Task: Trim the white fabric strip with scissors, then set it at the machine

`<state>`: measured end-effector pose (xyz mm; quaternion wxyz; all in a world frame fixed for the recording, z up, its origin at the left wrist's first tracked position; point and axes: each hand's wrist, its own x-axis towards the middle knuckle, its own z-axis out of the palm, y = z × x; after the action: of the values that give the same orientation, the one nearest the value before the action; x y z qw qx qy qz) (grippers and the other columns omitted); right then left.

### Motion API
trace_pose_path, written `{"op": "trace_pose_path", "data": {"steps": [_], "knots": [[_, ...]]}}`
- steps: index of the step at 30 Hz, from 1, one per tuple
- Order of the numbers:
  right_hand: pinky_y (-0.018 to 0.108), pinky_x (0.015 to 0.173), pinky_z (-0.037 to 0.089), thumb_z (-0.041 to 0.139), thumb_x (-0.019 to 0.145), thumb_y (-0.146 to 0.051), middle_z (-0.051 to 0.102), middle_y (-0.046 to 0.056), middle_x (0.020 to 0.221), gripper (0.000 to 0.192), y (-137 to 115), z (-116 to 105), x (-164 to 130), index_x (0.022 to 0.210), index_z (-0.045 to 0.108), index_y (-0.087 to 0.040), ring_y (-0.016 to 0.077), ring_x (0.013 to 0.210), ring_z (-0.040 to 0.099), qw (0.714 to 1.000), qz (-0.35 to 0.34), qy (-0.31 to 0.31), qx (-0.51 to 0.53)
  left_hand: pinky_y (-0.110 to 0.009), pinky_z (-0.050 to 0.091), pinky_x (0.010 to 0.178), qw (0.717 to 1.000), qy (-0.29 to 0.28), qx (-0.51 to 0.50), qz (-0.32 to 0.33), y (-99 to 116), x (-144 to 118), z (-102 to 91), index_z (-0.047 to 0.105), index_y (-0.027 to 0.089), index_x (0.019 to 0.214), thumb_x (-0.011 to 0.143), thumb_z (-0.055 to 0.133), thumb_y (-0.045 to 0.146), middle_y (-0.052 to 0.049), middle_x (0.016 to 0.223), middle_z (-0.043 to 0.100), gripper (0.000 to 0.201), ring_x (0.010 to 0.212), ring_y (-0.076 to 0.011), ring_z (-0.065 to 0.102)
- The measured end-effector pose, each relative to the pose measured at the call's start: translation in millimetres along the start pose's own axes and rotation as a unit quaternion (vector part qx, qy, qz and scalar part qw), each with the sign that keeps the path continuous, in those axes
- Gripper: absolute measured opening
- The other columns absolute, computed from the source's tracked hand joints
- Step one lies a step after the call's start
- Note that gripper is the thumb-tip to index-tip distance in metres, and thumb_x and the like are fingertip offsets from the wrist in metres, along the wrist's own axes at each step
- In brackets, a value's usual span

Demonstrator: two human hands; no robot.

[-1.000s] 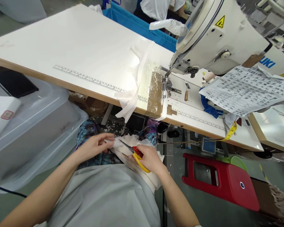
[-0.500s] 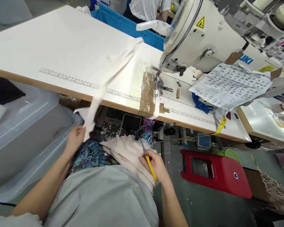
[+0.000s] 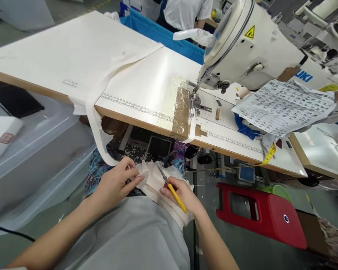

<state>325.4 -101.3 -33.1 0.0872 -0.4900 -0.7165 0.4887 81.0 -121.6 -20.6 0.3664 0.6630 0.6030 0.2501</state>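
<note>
My left hand (image 3: pixel 116 182) pinches the edge of a white fabric piece (image 3: pixel 153 180) that lies on my lap. My right hand (image 3: pixel 183 194) grips yellow-handled scissors (image 3: pixel 169 183), blades closed and pointing up-left over that fabric. A long white fabric strip (image 3: pixel 94 112) hangs from the sewing table (image 3: pixel 146 80) down toward my left hand. Behind it, a wider white cloth lies spread on the tabletop.
A white sewing machine (image 3: pixel 250 45) stands at the right of the table, with a printed paper sheet (image 3: pixel 284 107) taped to it. A clear plastic bin (image 3: pixel 36 150) sits at my left. A red stool (image 3: pixel 263 213) stands on the floor to my right. Another person stands behind the table.
My left hand swung out to the left with the cut strip, left it hanging from the table, and came back to the fabric on my lap. The scissors turned upward.
</note>
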Motion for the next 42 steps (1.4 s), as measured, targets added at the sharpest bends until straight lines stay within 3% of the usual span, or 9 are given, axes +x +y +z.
{"op": "trace_pose_path", "data": {"steps": [2, 4, 6, 8, 11, 18, 37, 42], "knots": [[0.023, 0.055, 0.029, 0.057, 0.084, -0.057, 0.045, -0.004, 0.064, 0.042, -1.0, -2.5, -0.3, 0.070, 0.045, -0.019, 0.0114, 0.060, 0.038, 1.000, -0.006, -0.018, -0.010, -0.026, 0.037, 0.053, 0.999, -0.017, -0.036, -0.003, -1.3, 0.9, 0.7, 0.063, 0.018, 0.068, 0.087, 0.048, 0.052, -0.007, 0.098, 0.062, 0.041, 0.055, -0.0108, 0.048], [0.023, 0.055, 0.030, 0.056, 0.085, -0.058, 0.047, -0.004, 0.066, 0.042, 0.4, -3.7, 1.3, 0.072, 0.045, -0.020, 0.0115, 0.061, 0.039, 0.999, -0.011, -0.041, -0.014, -0.024, 0.036, 0.047, 0.985, -0.093, -0.137, -0.047, -3.0, 1.3, 1.1, 0.063, 0.019, 0.077, 0.087, 0.048, 0.055, -0.003, 0.076, 0.063, 0.040, 0.046, -0.0098, 0.046], [0.022, 0.055, 0.029, 0.056, 0.085, -0.058, 0.046, -0.004, 0.067, 0.041, 2.5, -4.1, 4.7, 0.072, 0.045, -0.020, 0.0113, 0.061, 0.039, 0.998, -0.014, -0.066, -0.015, -0.022, 0.037, 0.044, 0.947, -0.175, -0.247, -0.103, -3.7, 2.6, 1.1, 0.061, 0.019, 0.087, 0.086, 0.050, 0.060, 0.002, 0.054, 0.059, 0.043, 0.041, -0.0119, 0.049], [0.022, 0.054, 0.027, 0.056, 0.084, -0.057, 0.042, -0.005, 0.065, 0.042, 4.0, -4.4, 9.1, 0.071, 0.044, -0.020, 0.0109, 0.060, 0.036, 0.996, -0.017, -0.090, -0.016, -0.022, 0.042, 0.046, 0.910, -0.216, -0.325, -0.140, -4.2, 5.1, 0.7, 0.059, 0.017, 0.093, 0.083, 0.055, 0.063, 0.000, 0.050, 0.063, 0.047, 0.045, -0.0148, 0.057], [0.022, 0.052, 0.025, 0.056, 0.084, -0.056, 0.037, -0.006, 0.063, 0.043, 3.5, -4.3, 15.2, 0.068, 0.041, -0.020, 0.0102, 0.058, 0.032, 0.992, -0.021, -0.127, -0.009, -0.021, 0.046, 0.048, 0.887, -0.205, -0.379, -0.167, -6.9, 9.4, 0.6, 0.058, 0.016, 0.089, 0.079, 0.062, 0.063, -0.005, 0.057, 0.070, 0.048, 0.051, -0.0161, 0.064], [0.023, 0.049, 0.022, 0.058, 0.083, -0.057, 0.032, -0.007, 0.060, 0.045, -2.5, -1.9, 23.2, 0.065, 0.041, -0.019, 0.0089, 0.055, 0.028, 0.985, 0.008, -0.169, 0.017, -0.015, 0.040, 0.040, 0.871, -0.158, -0.427, -0.185, -18.1, 12.4, 5.2, 0.057, 0.016, 0.076, 0.075, 0.069, 0.059, -0.001, 0.047, 0.064, 0.045, 0.043, -0.0120, 0.060], [0.025, 0.050, 0.017, 0.055, 0.082, -0.064, 0.032, -0.007, 0.052, 0.056, -14.2, 11.4, 20.2, 0.059, 0.031, -0.020, 0.0085, 0.051, 0.027, 0.987, 0.011, -0.052, -0.148, -0.015, 0.038, 0.039, 0.876, -0.147, -0.423, -0.178, -28.2, 9.8, 5.0, 0.059, 0.016, 0.073, 0.078, 0.067, 0.057, 0.001, 0.042, 0.059, 0.041, 0.038, -0.0101, 0.054], [0.025, 0.052, 0.018, 0.057, 0.083, -0.064, 0.039, -0.006, 0.057, 0.052, -21.6, 10.0, 22.9, 0.063, 0.040, -0.020, 0.0096, 0.054, 0.030, 0.976, 0.007, -0.060, -0.208, -0.016, 0.037, 0.039, 0.878, -0.145, -0.418, -0.182, -27.1, 8.5, 6.9, 0.054, 0.018, 0.070, 0.077, 0.067, 0.058, 0.001, 0.040, 0.059, 0.042, 0.037, -0.0104, 0.053]]}}
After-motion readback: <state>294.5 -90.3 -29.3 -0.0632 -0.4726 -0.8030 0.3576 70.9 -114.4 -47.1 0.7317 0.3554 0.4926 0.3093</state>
